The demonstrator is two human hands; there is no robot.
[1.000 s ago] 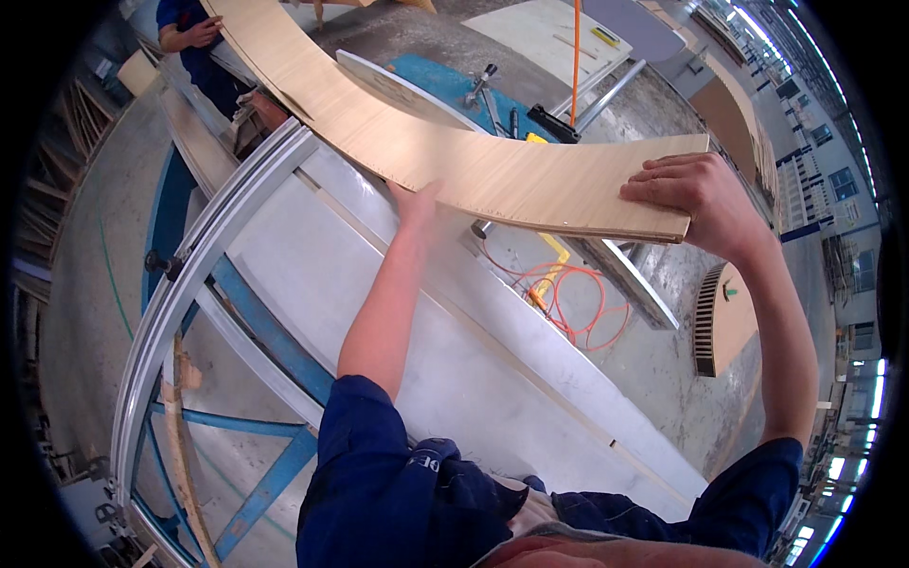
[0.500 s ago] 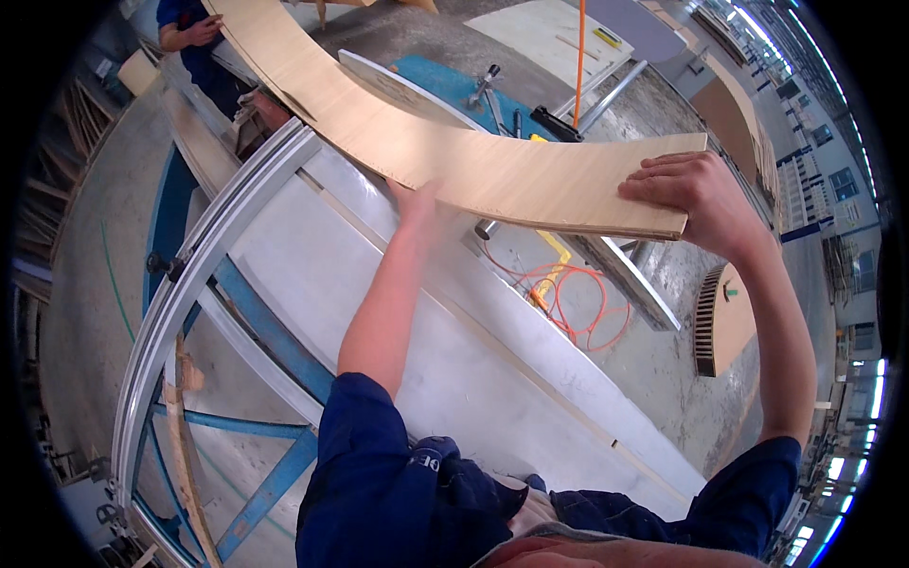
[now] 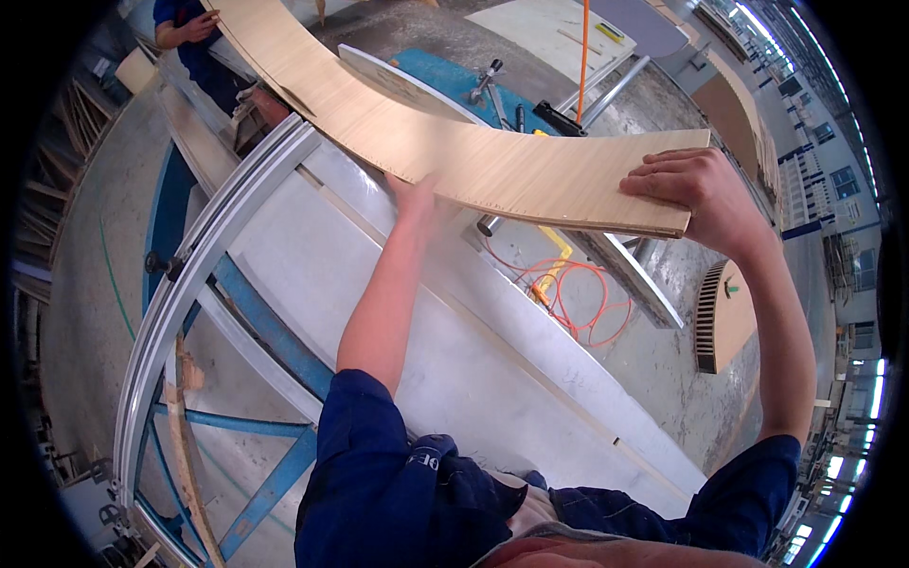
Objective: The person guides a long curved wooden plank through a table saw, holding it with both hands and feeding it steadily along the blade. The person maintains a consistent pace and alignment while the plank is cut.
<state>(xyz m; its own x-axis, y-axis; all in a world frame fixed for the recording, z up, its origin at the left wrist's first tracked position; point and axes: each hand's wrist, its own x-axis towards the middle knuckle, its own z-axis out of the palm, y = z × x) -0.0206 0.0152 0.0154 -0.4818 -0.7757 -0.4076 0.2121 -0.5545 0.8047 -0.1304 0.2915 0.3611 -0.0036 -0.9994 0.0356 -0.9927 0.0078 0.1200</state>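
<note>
A long pale plywood board [image 3: 492, 170] stretches from the far left to the right above a grey metal table, its edges looking bowed. My right hand [image 3: 680, 189] grips its right end, fingers flat on the top face and the thumb hidden underneath. Midway along the near edge, my left hand [image 3: 415, 194] holds the board from below; its fingers are mostly hidden under the wood. At the board's far left end, another person's hand [image 3: 197, 26] also holds it.
Under the board lies the metal table [image 3: 511, 369] with a slot and a curved aluminium rail [image 3: 204, 227]. An orange hose [image 3: 601, 303] coils on the floor beyond. A blue surface [image 3: 426, 71] carries a clamp-like tool [image 3: 490, 83]. A ribbed wooden piece [image 3: 727, 317] stands at right.
The board's right end has shifted very slightly up and to the right together with my right hand. Both hands keep their hold.
</note>
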